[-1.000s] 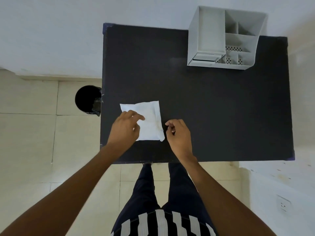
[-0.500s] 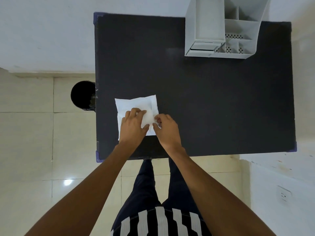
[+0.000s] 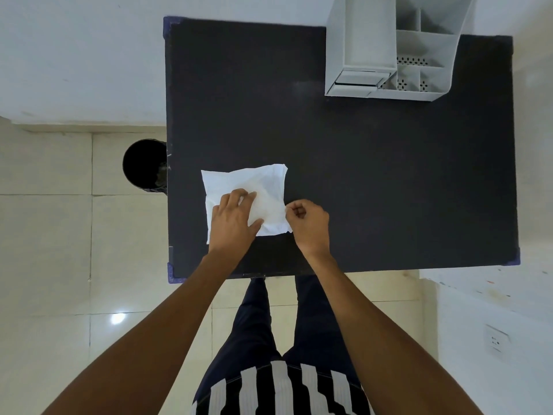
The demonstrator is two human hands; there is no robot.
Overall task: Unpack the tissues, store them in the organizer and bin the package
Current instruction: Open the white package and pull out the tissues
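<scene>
While the tissue pack [image 3: 244, 187] lies flat near the black table's [image 3: 374, 181] front-left corner, its long axis runs left to right, tilted a touch, right end farther back. The left hand [image 3: 235, 218] presses down on it, fingers spread. The right hand [image 3: 308, 224] pinches the pack's right edge between thumb and fingertips. Half a second ago both hands met over the middle; now the right has slid out to the edge. Organizer [image 3: 389, 55] sits back-right, bin [image 3: 143, 166] beside the table's left edge.

White tissue pack [image 3: 245, 184] on black table [image 3: 374, 175] with blue corners; light grey organizer [image 3: 362, 46] upper right; black bin [image 3: 140, 163] left; cream floor tiles [image 3: 45, 235]; black-white striped shirt [image 3: 278, 390].
</scene>
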